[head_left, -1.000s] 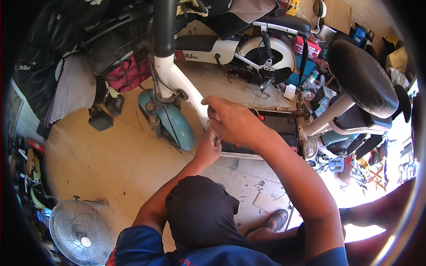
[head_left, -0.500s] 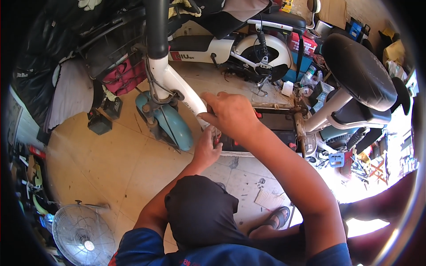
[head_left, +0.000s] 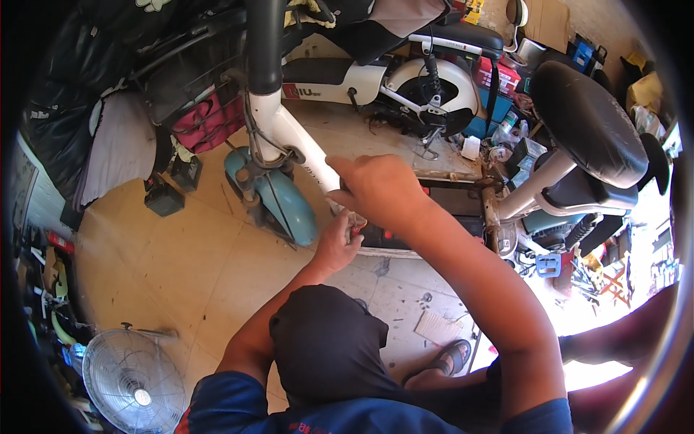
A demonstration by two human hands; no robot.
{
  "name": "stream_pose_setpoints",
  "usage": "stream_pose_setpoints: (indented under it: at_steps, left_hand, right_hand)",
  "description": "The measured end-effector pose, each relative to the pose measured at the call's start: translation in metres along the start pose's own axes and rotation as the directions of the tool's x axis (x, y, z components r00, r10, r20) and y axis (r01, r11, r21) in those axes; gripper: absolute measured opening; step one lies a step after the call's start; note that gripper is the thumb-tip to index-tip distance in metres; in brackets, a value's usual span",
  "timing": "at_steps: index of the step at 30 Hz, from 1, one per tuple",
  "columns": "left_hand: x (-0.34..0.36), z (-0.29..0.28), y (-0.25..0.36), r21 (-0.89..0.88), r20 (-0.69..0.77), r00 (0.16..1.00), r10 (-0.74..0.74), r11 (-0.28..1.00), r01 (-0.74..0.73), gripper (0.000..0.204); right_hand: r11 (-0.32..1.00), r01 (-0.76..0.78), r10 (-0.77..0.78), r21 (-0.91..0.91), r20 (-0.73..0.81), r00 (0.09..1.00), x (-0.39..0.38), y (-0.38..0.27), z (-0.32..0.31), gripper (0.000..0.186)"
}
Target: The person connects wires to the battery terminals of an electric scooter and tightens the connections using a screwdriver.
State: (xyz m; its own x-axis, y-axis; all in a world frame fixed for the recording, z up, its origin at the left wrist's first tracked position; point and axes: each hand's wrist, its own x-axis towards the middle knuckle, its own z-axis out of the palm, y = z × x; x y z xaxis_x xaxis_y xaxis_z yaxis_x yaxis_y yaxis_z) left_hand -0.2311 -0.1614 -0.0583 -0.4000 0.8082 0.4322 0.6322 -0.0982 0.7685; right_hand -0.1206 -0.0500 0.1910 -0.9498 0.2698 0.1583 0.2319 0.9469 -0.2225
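Note:
An electric bike's white frame slants down from a black steering column toward its opened floor section. Against the lower end of the frame is my right hand, its fingers closed and its index finger near the white tube. Whatever it grips is hidden by the hand. Just below it, my left hand is closed near the front of the floor section, with a small red bit showing at its fingers. Black battery blocks lie in the floor section, partly behind my right forearm. A teal front fender stands left of my hands.
A white-and-black electric bike stands behind. At right are a black saddle and a blue pedal. Two black blocks sit on the floor at left. A fan is at lower left, cardboard by my sandal.
My right hand has turned slightly at the wrist, its knuckles a little changed in angle. My left hand stays in nearly the same place. The whole view has shifted slightly.

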Motion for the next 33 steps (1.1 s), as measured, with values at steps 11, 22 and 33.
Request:
stream_pose_setpoints:
  at_steps: [11,22,33]
  left_hand:
    - [0.001,-0.001,0.003,-0.053,0.048,0.998,-0.033,0.998,0.036,0.064]
    - [0.005,-0.004,0.018,-0.101,0.031,0.999,-0.040,0.994,0.043,0.046]
    - [0.002,-0.005,0.015,-0.017,0.020,1.000,-0.012,1.000,0.012,0.042]
  right_hand:
    - [0.993,-0.003,0.008,0.116,-0.036,0.999,-0.001,0.010,0.004,0.058]
    - [0.999,0.039,-0.037,0.014,-0.125,0.991,-0.002,0.008,0.013,0.059]
    - [0.992,0.036,-0.012,0.119,-0.200,0.980,-0.009,0.004,0.018,0.056]
